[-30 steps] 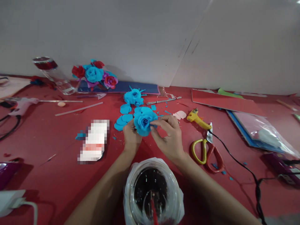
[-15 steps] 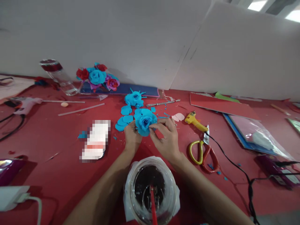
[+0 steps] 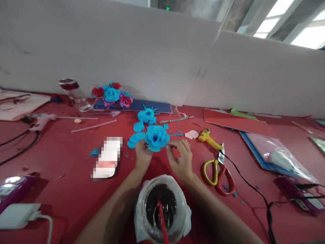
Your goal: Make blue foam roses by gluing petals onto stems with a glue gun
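A blue paper rose [image 3: 155,136] with a dark spiral centre faces me at the middle of the table. My left hand [image 3: 143,154] is closed around its underside at the left; the fingertips are hidden behind the petals. At the rose's right edge, my right hand [image 3: 180,157] has thumb and index finger pinched on the rim of an outer petal. Loose blue petals [image 3: 136,139] lie just left of the rose. Behind it is a cluster of smaller blue flowers [image 3: 147,114].
Closest to me stands a plastic cup [image 3: 162,210] with dark liquid and a red straw. Scissors [image 3: 220,174] and a yellow glue gun [image 3: 210,139] with a cord lie right. A phone [image 3: 108,157], pink glue gun [image 3: 42,120], bottle [image 3: 76,95] and flower bouquet [image 3: 111,95] are left.
My right fingers have moved from near the rose's centre outward to its right edge. The rose is turned slightly, and the whole view has tilted up a little.
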Demonstrator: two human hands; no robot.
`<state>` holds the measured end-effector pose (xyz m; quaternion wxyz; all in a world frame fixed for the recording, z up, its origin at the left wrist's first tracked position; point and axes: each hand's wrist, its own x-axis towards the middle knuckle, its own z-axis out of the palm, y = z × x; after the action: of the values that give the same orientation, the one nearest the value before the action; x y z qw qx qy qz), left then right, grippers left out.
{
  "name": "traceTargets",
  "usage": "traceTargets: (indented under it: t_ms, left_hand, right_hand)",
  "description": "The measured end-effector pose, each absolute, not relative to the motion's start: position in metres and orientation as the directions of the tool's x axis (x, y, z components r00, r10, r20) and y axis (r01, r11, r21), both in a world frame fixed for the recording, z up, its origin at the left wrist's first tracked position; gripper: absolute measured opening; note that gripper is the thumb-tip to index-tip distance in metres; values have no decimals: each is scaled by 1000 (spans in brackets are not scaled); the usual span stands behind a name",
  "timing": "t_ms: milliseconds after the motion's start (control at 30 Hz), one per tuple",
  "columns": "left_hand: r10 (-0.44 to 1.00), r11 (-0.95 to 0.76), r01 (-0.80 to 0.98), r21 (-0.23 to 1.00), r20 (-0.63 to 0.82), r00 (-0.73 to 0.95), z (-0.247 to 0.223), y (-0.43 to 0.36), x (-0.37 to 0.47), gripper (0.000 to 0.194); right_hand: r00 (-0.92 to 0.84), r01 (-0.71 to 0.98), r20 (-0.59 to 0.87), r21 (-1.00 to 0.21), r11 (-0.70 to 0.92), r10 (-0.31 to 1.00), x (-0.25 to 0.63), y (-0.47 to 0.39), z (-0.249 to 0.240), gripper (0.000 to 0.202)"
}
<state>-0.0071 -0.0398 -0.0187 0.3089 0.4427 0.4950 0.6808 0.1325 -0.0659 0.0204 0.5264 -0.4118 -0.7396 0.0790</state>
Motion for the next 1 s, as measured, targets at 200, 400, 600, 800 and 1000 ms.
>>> traceTargets:
  t_ms: [200, 400, 600, 800, 1000]
  left_hand:
    - [907, -286, -136, 949, 222, -357, -13, -43, -4, 19]
    - [943, -225, -221, 949, 155, -294, -11, -47, 3, 20]
    - [984, -143, -217, 966, 113, -141, -12, -46, 3, 17]
    - [947, -83, -123, 989, 40, -317, -8, -44, -12, 18]
    - [883, -86, -231, 969, -34, -469, 2, -52, -27, 24]
  right_hand:
    - [-48, 425, 465, -792, 439, 884, 130, -53, 2, 17]
    - [-74, 334, 479, -815, 474, 875, 127, -51, -6, 11]
    - [-33, 346, 512, -800, 491, 858, 129, -47, -14, 14]
    - [21, 397, 525, -785, 475, 851, 138, -40, -17, 14]
    - [153, 490, 526, -775, 398, 837, 158, -32, -22, 14]
